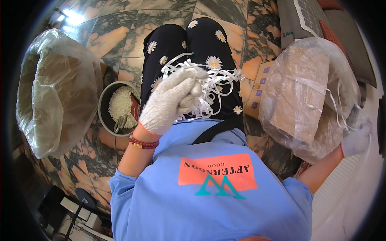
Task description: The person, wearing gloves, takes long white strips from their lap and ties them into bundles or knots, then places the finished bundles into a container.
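Over the lap, the left hand (171, 100) in a white knit glove is clenched around a bunch of thin white strips (211, 86). The strips are flat and narrow, like plastic ribbon. They curl and loop out of the fist in a loose tangle, and they hang just above the black trousers with white daisies (209, 40).

Far out to the side, the right hand (356, 138) also wears a white glove. It presses against the big clear plastic bag (309, 92) full of brown stuff. I cannot tell if its fingers are closed on the bag or only lie flat on it. A few white strips seem to trail down the side of this bag near the hand.

How far the work has come is hard to judge. I think it is somewhere in the middle, since one bunch of strips is already in the fist while the bag by the right hand does not look tied shut.

Another big clear bag (56, 88) sits on the other side, on the marble floor (120, 36). Between it and the leg is a round dark bowl (105, 116) with small white bits inside. A cardboard box (257, 88) lies beside the right bag.
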Available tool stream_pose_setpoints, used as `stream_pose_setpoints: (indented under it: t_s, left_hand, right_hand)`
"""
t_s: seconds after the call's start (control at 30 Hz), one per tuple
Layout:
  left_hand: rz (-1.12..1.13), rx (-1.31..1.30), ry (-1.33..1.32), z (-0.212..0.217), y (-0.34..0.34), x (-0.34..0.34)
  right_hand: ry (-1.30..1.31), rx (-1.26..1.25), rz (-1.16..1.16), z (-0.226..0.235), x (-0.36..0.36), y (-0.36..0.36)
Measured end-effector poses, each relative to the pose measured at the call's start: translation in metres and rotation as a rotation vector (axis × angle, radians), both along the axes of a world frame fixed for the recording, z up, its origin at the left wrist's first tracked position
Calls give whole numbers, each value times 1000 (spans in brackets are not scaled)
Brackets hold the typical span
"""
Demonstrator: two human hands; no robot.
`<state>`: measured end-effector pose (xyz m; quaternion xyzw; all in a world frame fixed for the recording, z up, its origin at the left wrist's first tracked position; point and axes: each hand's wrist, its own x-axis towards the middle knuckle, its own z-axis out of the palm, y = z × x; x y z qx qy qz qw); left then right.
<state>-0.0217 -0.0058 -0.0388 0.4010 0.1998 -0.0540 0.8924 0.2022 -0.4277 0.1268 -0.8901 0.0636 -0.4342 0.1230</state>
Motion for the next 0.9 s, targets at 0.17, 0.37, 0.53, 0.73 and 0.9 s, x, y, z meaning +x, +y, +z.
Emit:
stream_pose_setpoints:
  t_s: [0.17, 0.37, 0.53, 0.73, 0.9]
  left_hand:
    - [149, 131, 12, 5, 20, -20]
    - [493, 500, 241, -22, 55, -63]
    - [427, 791, 554, -109, 104, -114]
    - [47, 1089, 792, -173, 127, -143]
    - [-94, 1323, 756, -164, 124, -133]
  right_hand:
    - [1043, -166, 149, -68, 34, -57]
    - [932, -144, 271, -97, 29, -77]
    - [988, -200, 332, -110, 55, -139]
    - [830, 49, 44, -72, 19, -41]
    - [390, -177, 524, -90, -22, 36]
